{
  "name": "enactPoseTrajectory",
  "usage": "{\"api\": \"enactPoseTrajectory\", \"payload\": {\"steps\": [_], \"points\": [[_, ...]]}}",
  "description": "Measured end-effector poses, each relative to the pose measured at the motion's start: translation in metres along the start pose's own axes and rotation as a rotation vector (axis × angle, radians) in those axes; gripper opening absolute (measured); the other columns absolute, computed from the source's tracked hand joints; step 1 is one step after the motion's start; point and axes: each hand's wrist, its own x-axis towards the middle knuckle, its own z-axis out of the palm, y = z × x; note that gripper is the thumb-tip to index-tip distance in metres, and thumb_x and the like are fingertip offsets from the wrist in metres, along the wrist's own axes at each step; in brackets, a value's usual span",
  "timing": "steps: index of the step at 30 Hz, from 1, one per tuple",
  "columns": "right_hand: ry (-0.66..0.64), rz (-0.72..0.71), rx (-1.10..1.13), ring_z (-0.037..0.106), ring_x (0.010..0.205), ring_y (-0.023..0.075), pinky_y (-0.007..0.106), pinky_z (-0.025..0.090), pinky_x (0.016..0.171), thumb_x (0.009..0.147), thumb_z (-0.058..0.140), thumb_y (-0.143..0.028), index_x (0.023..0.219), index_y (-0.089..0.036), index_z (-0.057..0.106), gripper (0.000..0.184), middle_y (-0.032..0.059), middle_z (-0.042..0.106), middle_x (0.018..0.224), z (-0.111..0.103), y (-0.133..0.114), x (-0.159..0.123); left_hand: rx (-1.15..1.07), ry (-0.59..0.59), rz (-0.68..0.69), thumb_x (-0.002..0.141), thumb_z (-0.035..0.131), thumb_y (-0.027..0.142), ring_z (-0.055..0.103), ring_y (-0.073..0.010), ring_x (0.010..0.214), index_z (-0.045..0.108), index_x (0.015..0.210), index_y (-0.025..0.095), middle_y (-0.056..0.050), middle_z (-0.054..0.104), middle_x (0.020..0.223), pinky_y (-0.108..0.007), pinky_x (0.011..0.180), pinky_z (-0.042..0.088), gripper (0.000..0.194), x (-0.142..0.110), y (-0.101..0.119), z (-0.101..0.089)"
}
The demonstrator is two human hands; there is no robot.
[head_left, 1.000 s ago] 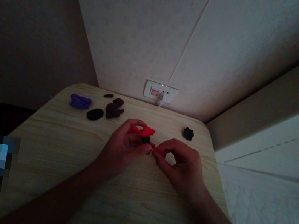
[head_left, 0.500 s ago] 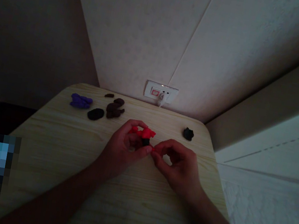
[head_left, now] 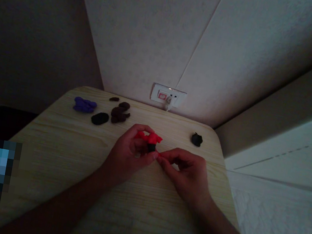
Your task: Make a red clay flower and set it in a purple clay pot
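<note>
A small red and black modelling-clay figure (head_left: 152,139) is held in my left hand (head_left: 129,152), whose fingers and thumb curl round it from the left. Its upper part is red, with a black band beneath. My right hand (head_left: 187,172) pinches a thin red piece of clay (head_left: 158,156) at the figure's lower right, close to my left thumb. The fingers partly cover the figure, so its full shape is hidden. Both hands are just above the wooden table (head_left: 139,214).
At the table's back left lie a purple clay lump (head_left: 85,105), a flat black clay disc (head_left: 100,119), brown clay lumps (head_left: 119,114) and a small brown bit (head_left: 114,99). A black clay piece (head_left: 197,139) sits at the right. Behind is a wall socket (head_left: 168,96) with a plug.
My right hand has shifted very slightly, its fingers lying a little flatter around the thin red piece. The left hand and the figure stay almost in place.
</note>
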Motion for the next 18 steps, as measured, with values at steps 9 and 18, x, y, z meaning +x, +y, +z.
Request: {"api": "enactPoseTrajectory", "payload": {"steps": [9,18], "points": [[-0.011,0.022,0.035,0.067,0.063,0.0162,0.028,0.056,0.059,0.081,0.082,-0.035,0.078,-0.018,0.077,0.017,0.0049,0.075,0.072,0.002,-0.0001,-0.0003,0.034,-0.002,0.014,0.073,0.083,0.017,0.068,-0.0123,0.07,0.058,0.112,0.023,-0.002,0.076,0.096,-0.023,0.064,0.051,0.046,-0.0014,-0.0005,-0.0001],[-0.053,0.018,0.111,0.06,0.061,0.0129,0.025,0.051,0.057,0.082,0.08,-0.034,0.075,-0.018,0.071,0.019,0.0015,0.068,0.067,0.0046,-0.0021,0.0012,-0.021,-0.028,-0.004,0.073,0.083,0.016,0.068,-0.0128,0.072,0.057,0.111,0.023,-0.001,0.076,0.094,-0.023,0.063,0.05,0.046,-0.0014,0.001,0.0004]]}}
